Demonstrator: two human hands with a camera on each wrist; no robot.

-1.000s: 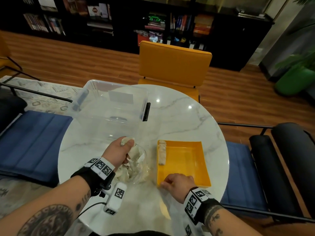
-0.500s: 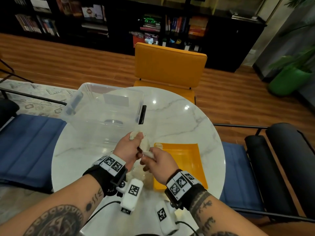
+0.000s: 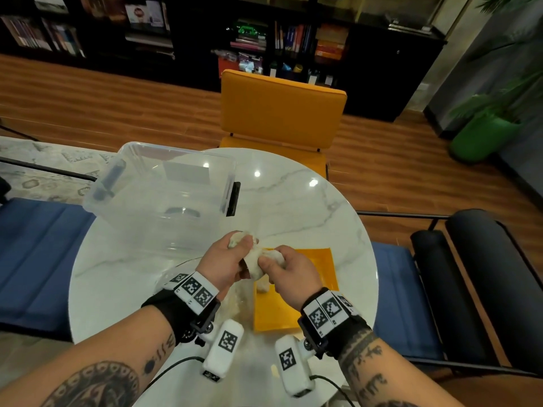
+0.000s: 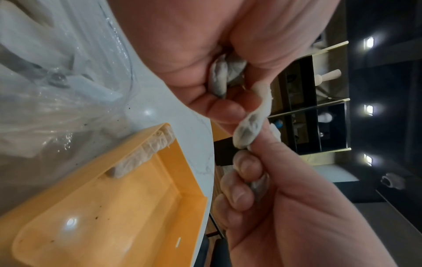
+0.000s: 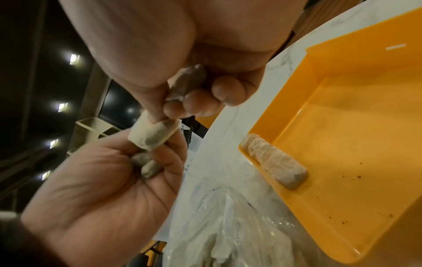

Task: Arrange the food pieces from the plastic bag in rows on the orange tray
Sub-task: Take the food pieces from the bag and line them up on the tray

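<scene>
Both hands are raised above the white marble table, between the bag and the tray. My left hand (image 3: 235, 254) grips a clump of pale food pieces (image 3: 255, 258). My right hand (image 3: 282, 268) pinches one piece (image 5: 153, 135) that still touches that clump, and another piece sits in its curled fingers. The orange tray (image 3: 311, 259) lies under and to the right of my hands. One pale food stick (image 5: 274, 160) lies along the tray's left wall. The clear plastic bag (image 5: 228, 225) with more pieces rests left of the tray, mostly hidden in the head view.
A clear plastic storage box (image 3: 164, 195) with black latches stands at the back left of the round table (image 3: 293, 201). An orange chair (image 3: 282, 110) faces me across the table. Blue-cushioned seats flank it on both sides.
My right hand left the tray's near edge and came up to meet the left hand. The left hand rose out of the bag with its clump of pieces.
</scene>
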